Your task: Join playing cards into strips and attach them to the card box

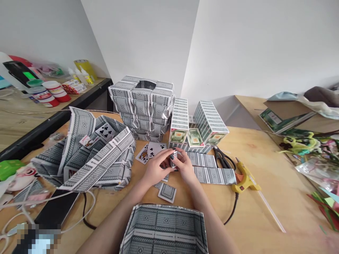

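Observation:
My left hand point(156, 168) and my right hand point(186, 166) meet over the middle of the table, both closed on a playing card point(174, 154) that stands roughly upright between the fingertips. The fingers cover most of it; whether it is one card or several I cannot tell. Just below lies a loose grey-backed card point(167, 193), and face-up cards point(156, 148) are behind my left hand. To the right, joined strips of cards point(212, 175) lie flat. A tray made of cards point(164, 225) sits between my forearms.
A yellow glue gun point(247, 178) with its stick and cord lies right, by black scissors point(225, 159). Card boxes point(180, 120) stand behind my hands, beside a tall card-built box point(143, 106). Left are card-built pieces point(106, 155), white cables and a black bar point(57, 211).

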Tool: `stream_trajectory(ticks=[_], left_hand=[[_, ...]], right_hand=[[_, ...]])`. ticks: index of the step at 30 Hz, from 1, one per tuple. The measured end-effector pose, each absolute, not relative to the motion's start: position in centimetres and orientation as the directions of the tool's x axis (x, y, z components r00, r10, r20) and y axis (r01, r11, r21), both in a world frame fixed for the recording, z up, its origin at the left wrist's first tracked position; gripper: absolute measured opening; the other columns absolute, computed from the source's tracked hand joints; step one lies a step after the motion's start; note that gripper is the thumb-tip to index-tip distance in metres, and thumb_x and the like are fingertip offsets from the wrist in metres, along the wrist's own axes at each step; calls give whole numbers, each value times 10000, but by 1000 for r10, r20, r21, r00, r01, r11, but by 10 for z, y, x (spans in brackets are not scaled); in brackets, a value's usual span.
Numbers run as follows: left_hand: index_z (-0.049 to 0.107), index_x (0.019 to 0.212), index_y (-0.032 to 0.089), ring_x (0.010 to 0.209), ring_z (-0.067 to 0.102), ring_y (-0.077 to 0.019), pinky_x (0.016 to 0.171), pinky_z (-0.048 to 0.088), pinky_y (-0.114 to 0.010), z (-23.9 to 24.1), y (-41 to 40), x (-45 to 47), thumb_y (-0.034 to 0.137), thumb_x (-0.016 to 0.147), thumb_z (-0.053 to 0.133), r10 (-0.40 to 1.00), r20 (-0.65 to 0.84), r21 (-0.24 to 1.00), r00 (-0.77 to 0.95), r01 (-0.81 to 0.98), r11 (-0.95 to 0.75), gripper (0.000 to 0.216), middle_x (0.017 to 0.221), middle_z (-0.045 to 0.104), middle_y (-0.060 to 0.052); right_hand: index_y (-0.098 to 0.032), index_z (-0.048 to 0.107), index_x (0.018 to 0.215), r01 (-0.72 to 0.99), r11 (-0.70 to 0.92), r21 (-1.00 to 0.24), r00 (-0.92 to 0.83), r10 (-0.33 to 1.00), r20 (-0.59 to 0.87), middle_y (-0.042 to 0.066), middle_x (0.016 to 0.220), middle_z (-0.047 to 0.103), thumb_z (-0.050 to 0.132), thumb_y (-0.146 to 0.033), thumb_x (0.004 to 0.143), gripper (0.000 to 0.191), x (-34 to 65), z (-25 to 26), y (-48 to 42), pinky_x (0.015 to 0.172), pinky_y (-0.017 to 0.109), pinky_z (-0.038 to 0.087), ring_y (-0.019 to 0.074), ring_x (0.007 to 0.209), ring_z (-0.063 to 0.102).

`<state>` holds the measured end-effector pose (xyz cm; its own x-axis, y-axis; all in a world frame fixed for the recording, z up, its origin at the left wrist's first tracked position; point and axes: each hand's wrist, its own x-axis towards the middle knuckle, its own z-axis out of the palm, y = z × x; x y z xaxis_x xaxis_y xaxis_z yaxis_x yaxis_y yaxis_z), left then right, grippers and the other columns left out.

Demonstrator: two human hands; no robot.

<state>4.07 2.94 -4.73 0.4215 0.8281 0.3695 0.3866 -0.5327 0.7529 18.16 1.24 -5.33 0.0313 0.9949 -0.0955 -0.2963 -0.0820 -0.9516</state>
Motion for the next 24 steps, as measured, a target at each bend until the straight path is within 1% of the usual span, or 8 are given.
stream_trajectory(ticks=[5,8,10,14,17,20,24], left_hand=[[474,1203,266,1122,503,-221,896,474,-365,-45,28,41,138,695,630,811,397,746,430,363,-558,547,1251,506,-64],[489,1184,267,1105,516,-222,903,470,-374,-42,28,42,148,698,631,812,391,755,434,353,-552,520,1252,502,-66],[494,1179,267,1118,503,-224,922,455,-381,-41,28,42,162,695,644,808,401,761,432,335,-556,518,1251,499,-66],[493,1195,280,1143,481,-222,943,440,-382,-46,29,41,209,683,678,797,425,761,430,306,-572,549,1237,508,-60],[487,1217,287,1121,502,-230,888,482,-364,-52,30,39,261,670,698,804,407,773,433,306,-556,587,1238,515,-64],[502,1212,282,1121,503,-238,892,481,-376,-53,30,39,250,664,702,802,408,772,437,303,-558,584,1227,526,-65],[511,1201,284,1149,471,-238,940,439,-417,-47,29,41,236,676,691,775,431,766,461,267,-585,558,1234,512,-63]], right_hand=[[-246,474,1080,-363,-91,-928,27,994,-108,10,843,588,686,-358,633,507,181,-53,12,525,236,443,164,719,560],[-235,483,1080,-355,-76,-932,42,994,-97,32,905,606,722,-359,585,563,182,-55,14,624,277,475,190,803,576],[-218,508,1041,-354,-88,-931,22,994,-103,41,923,616,732,-380,570,547,183,-57,16,673,296,476,198,826,577],[-186,563,887,-362,-177,-915,-113,983,-145,21,774,621,710,-428,590,410,185,-55,16,636,297,462,179,711,572],[-182,568,856,-411,-215,-886,-167,973,-159,13,751,609,696,-404,619,349,184,-48,14,635,296,454,168,682,565],[-180,567,843,-439,-235,-867,-142,971,-191,8,732,597,701,-367,617,323,183,-43,12,606,283,445,164,667,557],[-174,577,814,-480,-194,-855,-63,980,-187,3,698,591,739,-320,561,334,183,-43,11,591,278,445,160,642,551]])
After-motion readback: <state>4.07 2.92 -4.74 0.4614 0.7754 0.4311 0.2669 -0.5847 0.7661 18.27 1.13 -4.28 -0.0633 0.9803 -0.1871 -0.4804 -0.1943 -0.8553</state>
